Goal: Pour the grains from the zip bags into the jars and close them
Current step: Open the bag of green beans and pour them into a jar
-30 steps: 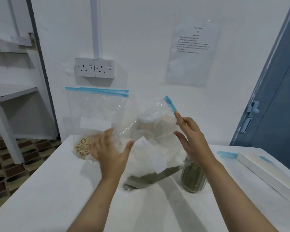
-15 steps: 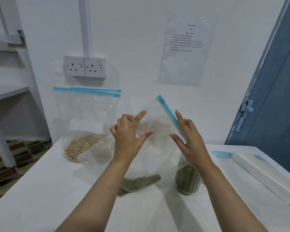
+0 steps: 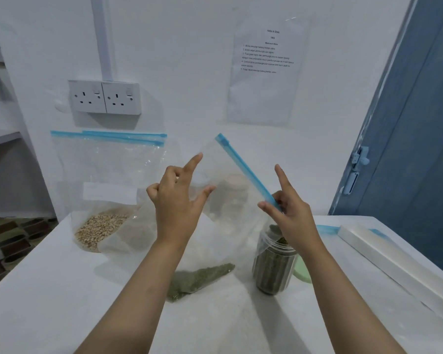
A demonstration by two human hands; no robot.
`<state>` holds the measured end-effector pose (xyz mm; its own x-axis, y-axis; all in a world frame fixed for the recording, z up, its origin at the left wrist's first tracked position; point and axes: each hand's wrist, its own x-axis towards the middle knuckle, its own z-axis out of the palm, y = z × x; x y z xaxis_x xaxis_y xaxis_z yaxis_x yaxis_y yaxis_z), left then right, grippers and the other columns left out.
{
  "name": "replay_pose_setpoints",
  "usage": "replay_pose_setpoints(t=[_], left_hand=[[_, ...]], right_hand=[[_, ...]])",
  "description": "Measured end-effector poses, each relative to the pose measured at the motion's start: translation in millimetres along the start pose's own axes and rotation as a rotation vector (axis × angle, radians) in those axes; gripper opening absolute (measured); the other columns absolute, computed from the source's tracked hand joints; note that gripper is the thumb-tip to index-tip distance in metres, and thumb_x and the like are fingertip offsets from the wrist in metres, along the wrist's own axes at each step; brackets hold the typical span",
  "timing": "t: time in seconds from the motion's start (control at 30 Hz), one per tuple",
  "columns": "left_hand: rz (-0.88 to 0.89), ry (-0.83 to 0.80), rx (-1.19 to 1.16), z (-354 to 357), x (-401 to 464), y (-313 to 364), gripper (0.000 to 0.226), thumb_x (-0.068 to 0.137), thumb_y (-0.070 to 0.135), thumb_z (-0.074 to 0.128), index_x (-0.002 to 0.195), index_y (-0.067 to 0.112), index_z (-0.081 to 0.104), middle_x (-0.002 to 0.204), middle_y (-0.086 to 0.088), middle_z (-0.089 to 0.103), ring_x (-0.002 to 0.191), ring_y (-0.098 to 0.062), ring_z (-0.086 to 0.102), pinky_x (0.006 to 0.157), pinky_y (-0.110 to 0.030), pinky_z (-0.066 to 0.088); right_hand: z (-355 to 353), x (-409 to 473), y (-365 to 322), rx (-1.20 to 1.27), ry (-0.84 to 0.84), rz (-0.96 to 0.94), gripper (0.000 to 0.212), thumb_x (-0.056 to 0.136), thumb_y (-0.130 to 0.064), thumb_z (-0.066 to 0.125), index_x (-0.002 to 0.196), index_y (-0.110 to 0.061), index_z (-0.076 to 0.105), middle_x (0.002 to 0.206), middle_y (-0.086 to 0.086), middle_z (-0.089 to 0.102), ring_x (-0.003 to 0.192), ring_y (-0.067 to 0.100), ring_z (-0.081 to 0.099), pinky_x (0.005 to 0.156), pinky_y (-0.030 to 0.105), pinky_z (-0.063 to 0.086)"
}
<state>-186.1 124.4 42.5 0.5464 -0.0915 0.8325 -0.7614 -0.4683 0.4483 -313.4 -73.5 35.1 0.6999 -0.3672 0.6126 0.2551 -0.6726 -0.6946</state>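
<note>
I hold a clear zip bag [image 3: 225, 226] with a blue zip strip [image 3: 243, 167] tilted above the white table [image 3: 62, 290]. Green grains [image 3: 197, 279] lie in its low corner on the table. My left hand [image 3: 177, 200] pinches the bag's left edge, index finger pointing up. My right hand [image 3: 289, 210] pinches the lower end of the zip strip, just above an open jar of green grains [image 3: 274, 269]. A pale green lid [image 3: 303, 273] lies behind that jar. A second jar [image 3: 234, 190] shows dimly through the bag.
A large zip bag of beige grains [image 3: 100, 226] leans on the wall at the left, a paler bag [image 3: 136, 233] beside it. A long white box [image 3: 394, 261] lies along the right edge. Wall sockets [image 3: 104, 97] and a blue door [image 3: 420, 149] are behind.
Both hands have risen with the bag, lifting its zip end higher. My left hand moved from the bag's lower side up to its left edge.
</note>
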Motion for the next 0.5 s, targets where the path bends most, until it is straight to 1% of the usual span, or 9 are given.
replay_pose_setpoints(t=[0.1,0.17,0.2,0.27,0.33,0.4,0.43,0.5], left_hand=[[-0.053,-0.024,-0.112,-4.9,-1.2,1.1,0.060,0.087,0.040,0.071,0.140,0.045,0.043,0.099,0.014,0.058,0.077,-0.003,0.052,0.086,-0.032,0.027],[-0.056,-0.040,-0.170,-6.0,-2.5,0.5,0.052,0.090,0.030,0.070,0.136,0.044,0.048,0.095,0.016,0.064,0.073,-0.001,0.053,0.089,-0.040,0.034],[-0.047,-0.037,-0.172,-6.1,-3.6,0.3,0.049,0.091,0.027,0.069,0.134,0.043,0.051,0.093,0.016,0.066,0.073,0.000,0.054,0.089,-0.043,0.035],[-0.021,-0.012,-0.152,-5.6,-6.4,0.1,0.045,0.091,0.022,0.069,0.130,0.040,0.055,0.092,0.016,0.067,0.077,-0.003,0.056,0.086,-0.044,0.034],[-0.016,0.015,-0.148,-5.1,-9.1,-0.6,0.042,0.091,0.021,0.070,0.128,0.037,0.058,0.093,0.016,0.066,0.080,-0.005,0.058,0.087,-0.038,0.031],[-0.035,0.024,-0.161,-4.4,-10.2,-2.4,0.040,0.092,0.024,0.068,0.128,0.035,0.059,0.094,0.016,0.065,0.078,-0.007,0.057,0.091,-0.026,0.026],[-0.045,0.023,-0.167,-4.3,-10.1,-3.7,0.040,0.092,0.025,0.068,0.129,0.035,0.059,0.094,0.017,0.065,0.078,-0.008,0.057,0.093,-0.022,0.023],[-0.052,0.019,-0.170,-3.9,-10.0,-5.2,0.040,0.091,0.027,0.068,0.129,0.036,0.058,0.094,0.017,0.065,0.078,-0.009,0.057,0.094,-0.018,0.020]], right_hand=[[-3.2,8.6,0.6,-0.026,-0.042,-0.005,0.082,0.091,-0.024,0.071,0.150,-0.052,0.023,0.072,-0.012,0.047,0.065,0.004,0.044,0.067,0.014,0.041],[-3.8,11.7,2.9,-0.029,-0.068,0.003,0.081,0.091,-0.027,0.071,0.149,-0.053,0.021,0.074,-0.012,0.049,0.068,0.005,0.046,0.069,0.014,0.042],[-3.4,12.0,4.3,-0.032,-0.080,0.011,0.081,0.091,-0.030,0.070,0.149,-0.054,0.021,0.076,-0.011,0.051,0.071,0.007,0.048,0.071,0.014,0.042],[-3.6,10.0,8.8,-0.028,-0.097,0.032,0.080,0.090,-0.033,0.069,0.150,-0.053,0.020,0.082,-0.009,0.057,0.079,0.011,0.053,0.077,0.013,0.043],[-5.2,4.0,13.2,-0.006,-0.101,0.057,0.080,0.091,-0.034,0.068,0.152,-0.051,0.018,0.090,-0.010,0.062,0.088,0.009,0.057,0.083,0.013,0.044],[-7.7,-5.1,17.7,0.022,-0.093,0.081,0.078,0.092,-0.035,0.065,0.152,-0.050,0.018,0.095,-0.015,0.065,0.096,0.004,0.059,0.088,0.015,0.044],[-9.0,-9.9,20.3,0.033,-0.083,0.088,0.076,0.092,-0.035,0.063,0.152,-0.048,0.018,0.097,-0.016,0.065,0.098,0.002,0.059,0.093,0.019,0.043],[-11.1,-18.2,25.6,0.055,-0.063,0.106,0.074,0.094,-0.034,0.062,0.153,-0.047,0.020,0.102,-0.015,0.067,0.103,0.004,0.060,0.103,0.030,0.043]])
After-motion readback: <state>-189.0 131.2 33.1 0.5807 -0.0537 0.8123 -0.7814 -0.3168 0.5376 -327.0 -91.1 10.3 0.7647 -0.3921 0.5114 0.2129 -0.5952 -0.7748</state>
